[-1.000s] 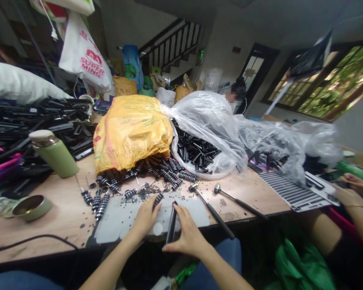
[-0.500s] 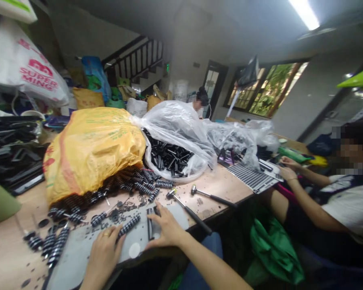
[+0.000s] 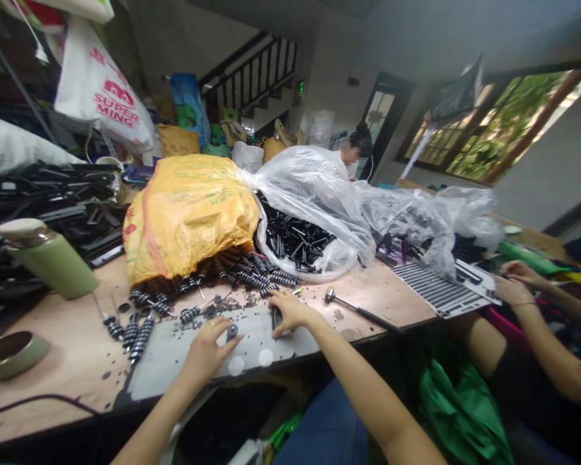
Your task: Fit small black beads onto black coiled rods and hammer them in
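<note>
My left hand lies on a grey mat at the table's front edge and pinches a small black ribbed part at its fingertips. My right hand rests just to the right, fingers closed over a black bar that lies on the mat. Black ribbed rollers and tiny black bits are scattered around both hands, and more rollers spill from under a yellow bag behind.
A hammer lies right of my right hand. Behind it, a clear bag holds black tubes. A green bottle and a green lid are at left. A co-worker's hands work at a striped tray on the right.
The view swung right, then back left. My right hand moved forward with the black bar. My left hand drew back from the roller on the mat and now pinches a small part.
</note>
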A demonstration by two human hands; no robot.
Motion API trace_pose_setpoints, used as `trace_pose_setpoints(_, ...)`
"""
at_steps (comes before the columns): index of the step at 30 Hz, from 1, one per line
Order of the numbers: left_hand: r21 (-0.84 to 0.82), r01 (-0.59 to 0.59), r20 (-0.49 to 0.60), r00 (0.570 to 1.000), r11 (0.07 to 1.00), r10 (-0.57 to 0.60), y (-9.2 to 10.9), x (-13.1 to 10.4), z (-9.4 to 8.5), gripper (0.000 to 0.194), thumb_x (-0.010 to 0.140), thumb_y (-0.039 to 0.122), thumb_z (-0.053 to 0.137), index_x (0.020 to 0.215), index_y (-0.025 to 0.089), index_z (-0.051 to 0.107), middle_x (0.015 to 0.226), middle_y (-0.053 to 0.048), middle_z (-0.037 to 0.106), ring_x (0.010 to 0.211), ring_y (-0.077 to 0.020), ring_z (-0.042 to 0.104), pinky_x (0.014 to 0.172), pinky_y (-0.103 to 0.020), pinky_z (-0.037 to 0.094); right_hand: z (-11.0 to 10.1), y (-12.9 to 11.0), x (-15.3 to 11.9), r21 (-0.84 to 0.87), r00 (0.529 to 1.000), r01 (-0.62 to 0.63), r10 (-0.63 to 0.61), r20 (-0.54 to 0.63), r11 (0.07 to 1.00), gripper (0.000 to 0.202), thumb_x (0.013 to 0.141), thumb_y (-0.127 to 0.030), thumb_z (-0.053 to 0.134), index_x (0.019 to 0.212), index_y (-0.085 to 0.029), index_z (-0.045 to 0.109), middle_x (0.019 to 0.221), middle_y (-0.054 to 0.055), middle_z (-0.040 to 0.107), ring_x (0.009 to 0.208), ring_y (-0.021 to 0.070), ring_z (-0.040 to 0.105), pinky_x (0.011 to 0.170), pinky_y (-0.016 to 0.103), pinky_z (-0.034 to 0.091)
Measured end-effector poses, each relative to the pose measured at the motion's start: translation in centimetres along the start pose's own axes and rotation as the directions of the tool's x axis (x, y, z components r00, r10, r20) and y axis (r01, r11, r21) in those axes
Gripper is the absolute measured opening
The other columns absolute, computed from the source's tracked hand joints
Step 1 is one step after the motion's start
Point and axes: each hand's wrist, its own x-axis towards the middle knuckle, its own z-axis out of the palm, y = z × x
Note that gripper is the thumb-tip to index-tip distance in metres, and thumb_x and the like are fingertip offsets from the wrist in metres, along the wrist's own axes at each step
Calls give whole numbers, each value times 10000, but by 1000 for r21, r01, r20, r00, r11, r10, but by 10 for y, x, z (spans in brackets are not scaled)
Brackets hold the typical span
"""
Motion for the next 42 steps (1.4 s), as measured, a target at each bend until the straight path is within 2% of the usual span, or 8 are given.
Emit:
trace_pose_setpoints(6,-429,267,47,961,863,-274,0,12,29,302,744,479,491,718,179,518,562,13,560,575,-155,558,567,-260,435,-11,-12,6,-8,990,-127,126,-65,992,661,363,-504,793,888,-167,574,1081,97,477,1021,288,423,879,418,361)
trace_pose_setpoints(10,-693,477,245,861,541,-445,14,17,25,373,665,521,571,706,154,516,468,56,460,384,-78,406,359,-184,308,-6,-50,1,281,934,98,9,-357,955,781,447,-493,776,1094,-185,466,1193,91,417,1123,233,394,962,364,329)
trace_pose_setpoints(12,-736,509,295,834,446,-466,20,17,22,377,601,478,651,713,143,521,457,69,443,352,-53,365,322,-157,256,1,-70,-4,374,921,192,-36,-387,907,940,460,-514,763,1238,-194,343,1270,102,367,1190,224,350,1002,356,303)
trace_pose_setpoints(19,-826,446,285,859,345,-426,24,8,6,365,709,498,544,893,183,516,533,77,486,312,-37,366,269,-130,253,14,-94,-24,436,921,117,67,-383,892,1155,451,-517,767,1364,-166,154,1368,152,255,1281,273,226,1047,428,247)
trace_pose_setpoints(24,-823,501,352,819,267,-452,24,4,5,423,748,484,503,1059,198,521,429,101,414,250,-48,300,234,-133,190,9,-116,-26,413,916,187,-6,-402,891,1159,452,-544,757,1366,-158,157,1364,153,245,1285,277,211,1052,422,251)
trace_pose_setpoints(28,-879,431,276,810,205,-517,28,3,8,368,696,397,586,959,140,583,499,50,523,337,-76,454,312,-171,346,11,-128,-21,377,915,179,-14,-402,909,1144,461,-551,751,1361,-131,184,1335,161,270,1273,275,226,1060,411,242)
trace_pose_setpoints(32,-878,451,321,804,160,-501,35,3,7,342,685,356,609,941,131,588,595,11,593,396,-117,536,392,-241,448,14,-130,-19,352,907,168,-5,-421,921,1159,460,-532,761,1366,-113,172,1317,175,282,1256,282,252,1053,412,252)
trace_pose_setpoints(42,-845,517,378,761,140,-528,43,1,12,274,738,296,574,964,143,578,584,22,570,376,-100,529,357,-207,434,20,-121,-26,390,949,171,-45,-313,905,1172,486,-459,771,1381,-135,87,1400,167,214,1302,262,193,1070,408,223)
